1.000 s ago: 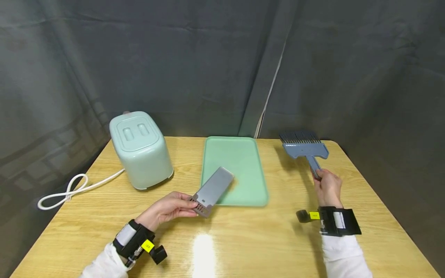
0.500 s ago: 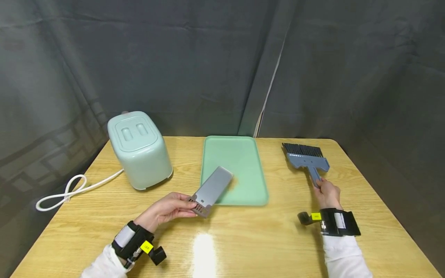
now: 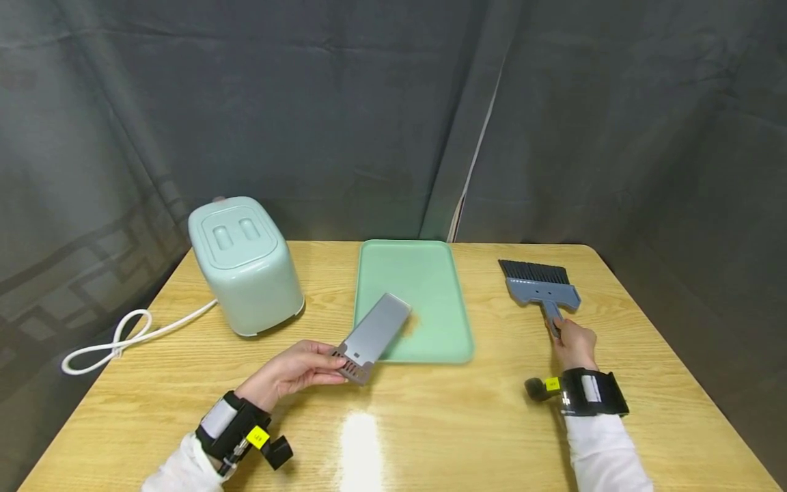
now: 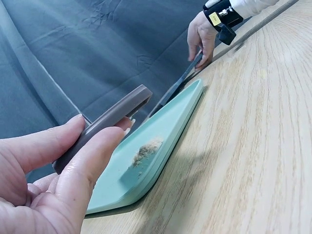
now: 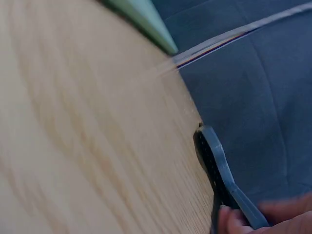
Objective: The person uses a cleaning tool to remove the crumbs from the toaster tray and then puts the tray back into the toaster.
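In the head view my left hand (image 3: 298, 371) pinches the slotted end of a grey metal crumb tray (image 3: 378, 330) between thumb and fingers. The crumb tray is tilted over the near left part of a mint green tray (image 3: 408, 273). A small heap of crumbs (image 4: 147, 150) lies on the green tray, plain in the left wrist view. At the right side of the table, my right hand (image 3: 575, 343) holds the handle of a blue brush (image 3: 541, 292) with black bristles pointing away. The brush looks flat on or very near the tabletop.
A mint green toaster (image 3: 249, 263) stands at the back left with its top covered. Its white cord (image 3: 141, 331) loops over the table's left edge. Dark grey curtains (image 3: 344, 123) hang right behind the wooden table (image 3: 443, 430).
My right hand has lowered the brush and drawn it slightly towards me, so its bristles went from raised to down near the table. My left hand and the crumb tray have barely moved.
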Demonstrator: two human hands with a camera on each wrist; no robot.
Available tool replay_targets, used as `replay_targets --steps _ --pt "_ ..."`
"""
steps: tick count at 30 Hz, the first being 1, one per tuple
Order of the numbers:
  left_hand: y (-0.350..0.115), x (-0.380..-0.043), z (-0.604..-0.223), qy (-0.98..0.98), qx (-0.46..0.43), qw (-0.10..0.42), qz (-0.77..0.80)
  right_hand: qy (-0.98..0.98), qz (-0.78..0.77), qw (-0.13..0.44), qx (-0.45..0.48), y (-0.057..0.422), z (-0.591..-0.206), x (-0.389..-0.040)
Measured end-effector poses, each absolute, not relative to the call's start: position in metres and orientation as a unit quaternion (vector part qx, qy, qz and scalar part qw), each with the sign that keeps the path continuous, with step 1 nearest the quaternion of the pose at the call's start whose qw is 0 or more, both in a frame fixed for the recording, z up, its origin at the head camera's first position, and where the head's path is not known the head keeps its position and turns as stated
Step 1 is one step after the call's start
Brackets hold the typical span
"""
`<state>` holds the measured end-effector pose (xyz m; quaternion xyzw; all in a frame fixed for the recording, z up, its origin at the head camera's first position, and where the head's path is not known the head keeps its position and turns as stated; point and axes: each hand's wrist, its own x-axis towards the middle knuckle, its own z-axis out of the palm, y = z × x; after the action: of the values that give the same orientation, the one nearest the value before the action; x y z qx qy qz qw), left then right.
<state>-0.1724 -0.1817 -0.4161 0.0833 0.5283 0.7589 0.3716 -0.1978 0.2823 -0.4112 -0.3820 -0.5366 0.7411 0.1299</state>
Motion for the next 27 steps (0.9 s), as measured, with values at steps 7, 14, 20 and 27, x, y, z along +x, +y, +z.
replay_targets --steps 7,14,20,27 --pt "-0.181 -0.173 -0.415 0.530 0.083 0.372 0.757 -0.830 0.444 0.123 -0.316 0.291 -0.415 -0.192" --pt "-0.181 -0.174 -0.415 0.529 0.088 0.373 0.757 -0.932 0.291 0.047 -0.213 0.300 -0.403 -0.192" --pt "-0.182 -0.174 -0.414 0.532 0.084 0.372 0.756 -0.941 0.266 -0.027 -0.206 0.296 -0.399 -0.196" --pt "-0.183 -0.173 -0.414 0.531 0.082 0.368 0.759 -0.938 0.248 -0.080 -0.230 0.291 -0.395 -0.202"
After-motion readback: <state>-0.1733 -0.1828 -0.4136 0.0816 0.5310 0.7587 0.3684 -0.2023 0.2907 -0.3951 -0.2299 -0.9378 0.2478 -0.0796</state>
